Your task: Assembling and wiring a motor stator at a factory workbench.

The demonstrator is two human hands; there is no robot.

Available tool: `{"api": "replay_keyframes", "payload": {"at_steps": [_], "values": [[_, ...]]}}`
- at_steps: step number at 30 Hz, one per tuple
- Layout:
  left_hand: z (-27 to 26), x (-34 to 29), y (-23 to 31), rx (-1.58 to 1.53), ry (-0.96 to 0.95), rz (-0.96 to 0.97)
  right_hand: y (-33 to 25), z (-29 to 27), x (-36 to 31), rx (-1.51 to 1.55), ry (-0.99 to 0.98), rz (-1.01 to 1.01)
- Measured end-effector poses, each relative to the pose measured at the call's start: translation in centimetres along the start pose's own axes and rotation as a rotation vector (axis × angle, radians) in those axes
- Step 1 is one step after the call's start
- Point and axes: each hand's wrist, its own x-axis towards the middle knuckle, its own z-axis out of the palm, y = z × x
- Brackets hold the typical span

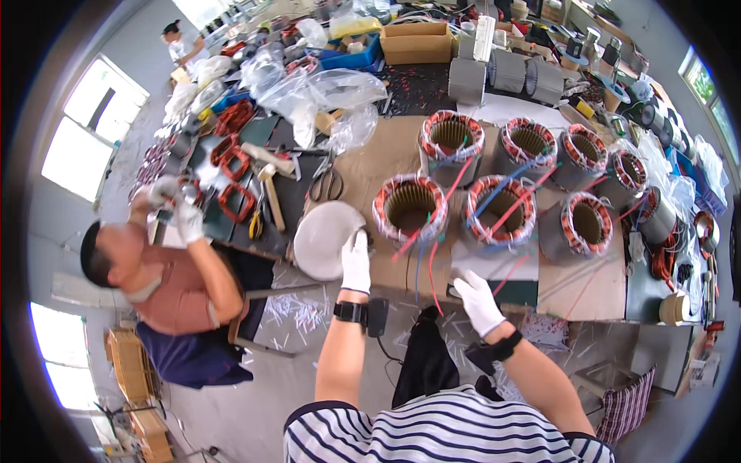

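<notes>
Left of the pale disc (pixel 324 238), a seated co-worker (pixel 171 287) in a brownish-red shirt raises both gloved hands; nearer the disc lie yellow-handled pliers (pixel 255 224) and a wooden-handled hammer (pixel 272 199). The disc itself is round, plain and greyish white, lying at the table's front edge, its lower part projecting past it. Directly above it rest scissors (pixel 331 171) with dark handles. At its right rim stands the white-gloved left hand (pixel 356 262), fingers close together against the edge; whether they grip it, I cannot tell. Just right of the disc is a grey stator (pixel 409 202) with orange windings laced in white. Farther right of the disc, the gloved right hand (pixel 476 299) is blurred, its finger spread unclear, near a white sheet (pixel 511 265).
</notes>
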Motion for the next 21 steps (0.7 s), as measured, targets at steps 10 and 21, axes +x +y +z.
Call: {"api": "replay_keyframes", "payload": {"at_steps": [10,21], "values": [[4.9,14.2,3.2,-0.123,-0.634,-0.51,-1.3,4.5,12.5,0.475,0.585,0.578],[3.9,10.3,3.0,-0.241,-0.469,-0.385,-3.3,5.7,13.3,0.764,0.51,0.669]]}}
